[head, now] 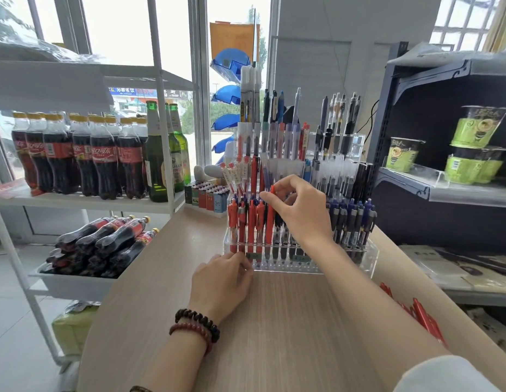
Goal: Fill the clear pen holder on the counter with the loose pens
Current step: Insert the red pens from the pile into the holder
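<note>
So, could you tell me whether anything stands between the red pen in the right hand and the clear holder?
Nothing visible does. The right hand pinches the red pen by its top, and it already stands in the front row of the clear holder, between other red pens and dark pens.

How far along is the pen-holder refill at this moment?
Done: several red pens stand in the front row of the clear pen holder. In hand: the right hand pinches another red pen there; the left hand touches the holder's corner. Left: loose red pens on the counter.
</note>
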